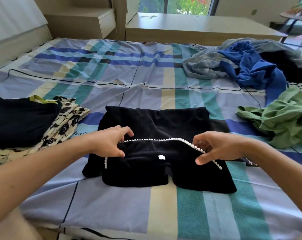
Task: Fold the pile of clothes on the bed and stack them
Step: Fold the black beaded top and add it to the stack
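Note:
A black garment (152, 122) with a row of white pearl beads along its neckline lies partly folded in the middle of the bed. My left hand (110, 142) pinches the beaded neckline at its left end. My right hand (216, 148) pinches the same edge at its right end. On the left lies a stack with a folded black top (20, 122) over a cream floral garment (68, 118). The unfolded pile sits at the right: a green garment (285, 122), a blue one (256, 70), a grey one (205, 64) and something dark (289, 66) behind.
The bed carries a blue, teal and cream plaid sheet (112, 75). A low wooden bench (190, 26) runs along the window beyond the bed. A beige bedside unit (87, 19) stands at the back left. A small table (296, 16) shows at the far right.

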